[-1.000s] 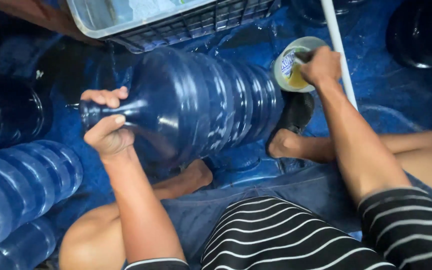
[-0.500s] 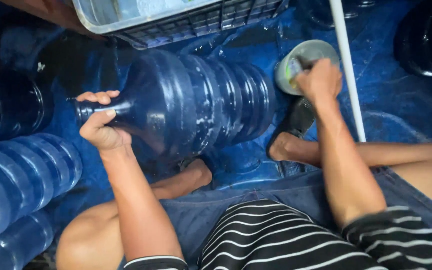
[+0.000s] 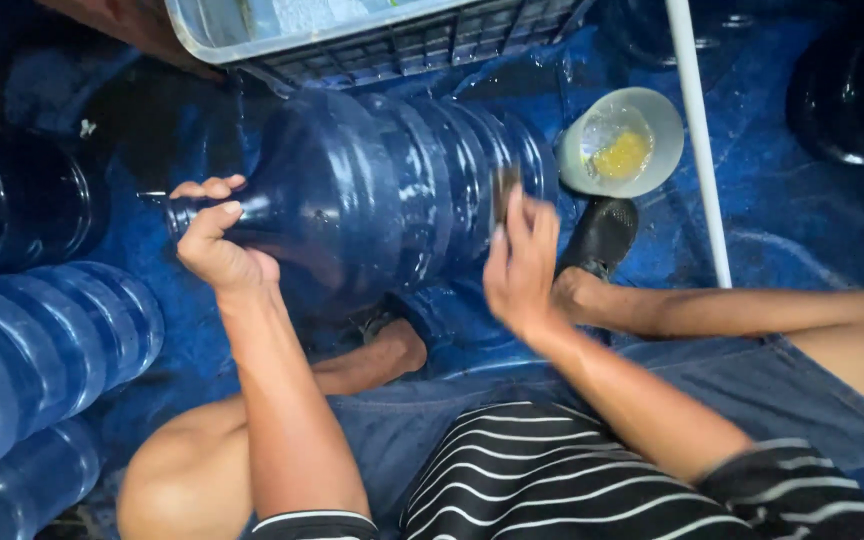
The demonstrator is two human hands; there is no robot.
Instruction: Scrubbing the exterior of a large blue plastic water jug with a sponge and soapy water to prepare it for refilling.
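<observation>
A large blue water jug (image 3: 382, 190) lies on its side on the wet blue floor between my legs. My left hand (image 3: 214, 245) is wrapped around its neck, which points left. My right hand (image 3: 520, 265) is blurred and lies against the jug's ribbed body near its base. It holds a small dark pad (image 3: 505, 188) at the fingertips. A pale bowl (image 3: 667, 115) with yellowish soapy liquid stands just right of the jug's base.
More blue jugs (image 3: 42, 350) lie stacked at the left, with a darker one (image 3: 12, 200) above them. A plastic crate (image 3: 402, 40) stands behind the jug. A white pipe (image 3: 697, 150) runs down past the bowl. A black shoe (image 3: 602, 235) lies by my foot.
My right hand has left the bowl and come down and left onto the jug's body, holding the dark pad. My left hand has stayed on the neck.
</observation>
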